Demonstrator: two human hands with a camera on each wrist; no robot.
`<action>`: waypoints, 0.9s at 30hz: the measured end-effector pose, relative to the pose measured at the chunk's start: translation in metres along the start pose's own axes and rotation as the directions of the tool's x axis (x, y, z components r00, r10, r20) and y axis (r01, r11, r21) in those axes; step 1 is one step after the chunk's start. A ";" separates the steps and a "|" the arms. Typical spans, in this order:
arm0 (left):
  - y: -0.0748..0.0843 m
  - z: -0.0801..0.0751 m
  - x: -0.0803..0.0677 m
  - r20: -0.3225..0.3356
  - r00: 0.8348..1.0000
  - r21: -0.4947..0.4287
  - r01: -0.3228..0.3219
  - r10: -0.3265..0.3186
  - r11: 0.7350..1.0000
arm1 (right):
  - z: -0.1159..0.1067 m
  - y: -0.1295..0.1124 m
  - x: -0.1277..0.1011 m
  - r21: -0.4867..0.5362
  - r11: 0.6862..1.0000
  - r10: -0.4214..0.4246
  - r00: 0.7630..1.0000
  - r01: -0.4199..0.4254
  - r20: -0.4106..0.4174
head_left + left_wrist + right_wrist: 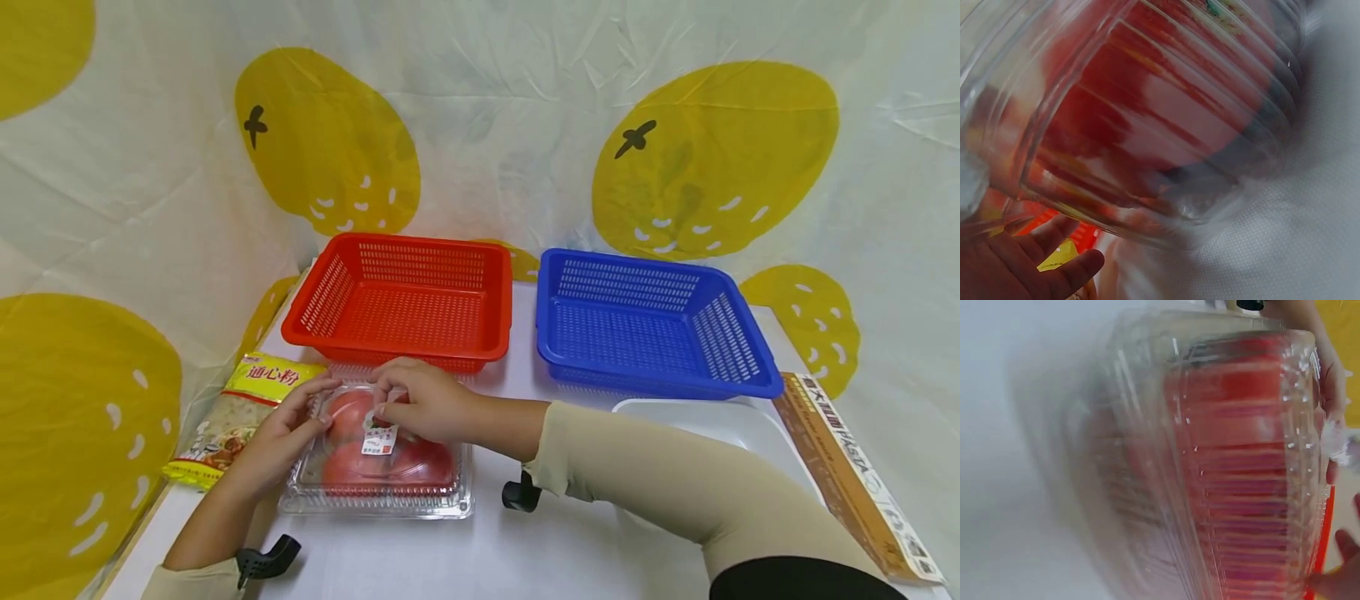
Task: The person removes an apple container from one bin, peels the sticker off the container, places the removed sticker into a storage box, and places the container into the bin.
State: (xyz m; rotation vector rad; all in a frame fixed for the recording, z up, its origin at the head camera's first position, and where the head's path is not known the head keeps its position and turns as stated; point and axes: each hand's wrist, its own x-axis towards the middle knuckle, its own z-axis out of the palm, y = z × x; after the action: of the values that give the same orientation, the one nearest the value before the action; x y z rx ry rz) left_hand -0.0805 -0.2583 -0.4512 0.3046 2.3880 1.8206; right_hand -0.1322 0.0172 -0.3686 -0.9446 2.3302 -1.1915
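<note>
A clear plastic clamshell box (pixel 375 502) holding several red tomatoes (pixel 423 462) lies on the white table at front left. On its lid is a white printed label (pixel 380 442), and a shiny clear-white piece (pixel 1338 447) stands up above the lid in the right wrist view. My right hand (pixel 431 400) reaches over the box from the right, fingers bent, pinching at the label's upper edge. Against the box's left upper side rests my left hand (pixel 281 437), thumb and fingers apart; in the left wrist view, its fingers (pixel 1063 275) are extended beside the box.
A yellow bag of macaroni (pixel 232 417) lies left of the box, beside my left forearm. Behind stand a red basket (pixel 405 350) and a blue basket (pixel 667 379). My right sleeve partly covers a white tray (pixel 697 408); a long brown pasta pack (pixel 847 475) lies along the right edge.
</note>
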 end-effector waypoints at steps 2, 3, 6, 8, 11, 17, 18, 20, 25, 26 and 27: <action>0.000 0.000 0.000 0.003 1.000 0.002 0.000 0.000 1.000 | -0.005 -0.002 -0.007 0.118 0.993 -0.030 0.999 0.025 0.037; 0.000 0.000 -0.001 0.005 1.000 0.003 0.001 -0.001 1.000 | -0.008 -0.003 -0.012 0.175 0.984 -0.044 0.998 0.034 0.053; 0.000 -0.001 -0.001 0.012 1.000 -0.002 -0.006 0.006 1.000 | -0.025 -0.003 -0.030 0.361 0.932 -0.075 0.993 0.037 0.092; 0.000 -0.001 -0.001 0.011 1.000 -0.004 -0.016 0.016 1.000 | -0.039 0.004 -0.043 0.415 0.909 -0.092 0.990 0.042 0.102; -0.001 -0.001 -0.001 0.011 0.999 -0.007 -0.030 0.031 1.000 | -0.067 0.026 -0.069 0.453 0.891 -0.107 0.986 0.038 0.127; 0.001 -0.002 -0.005 0.003 1.000 0.000 -0.023 0.023 1.000 | -0.135 0.083 -0.135 0.392 0.918 -0.010 0.986 -0.058 0.169; 0.001 -0.002 -0.005 0.002 1.000 0.003 -0.020 0.020 1.000 | -0.146 0.093 -0.147 0.380 0.922 0.012 0.985 -0.078 0.173; 0.001 -0.003 -0.005 0.001 1.000 0.012 -0.024 0.024 1.000 | -0.164 0.113 -0.171 0.380 0.919 0.045 0.983 -0.110 0.177; 0.000 -0.002 -0.002 0.000 0.999 0.034 -0.033 0.033 0.999 | -0.197 0.153 -0.222 0.392 0.893 0.126 0.959 -0.221 0.254; -0.001 -0.002 -0.002 0.001 0.999 0.040 -0.034 0.034 0.999 | -0.200 0.160 -0.229 0.397 0.884 0.139 0.949 -0.247 0.281; -0.001 -0.001 -0.001 0.002 0.999 0.041 -0.034 0.033 0.999 | -0.203 0.166 -0.235 0.399 0.876 0.153 0.940 -0.272 0.306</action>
State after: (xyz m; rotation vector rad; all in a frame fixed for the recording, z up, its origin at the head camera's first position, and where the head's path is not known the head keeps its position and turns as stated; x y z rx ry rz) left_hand -0.0802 -0.2596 -0.4520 0.3520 2.4367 1.7862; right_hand -0.1479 0.3690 -0.3824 -0.6200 1.7922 -1.3233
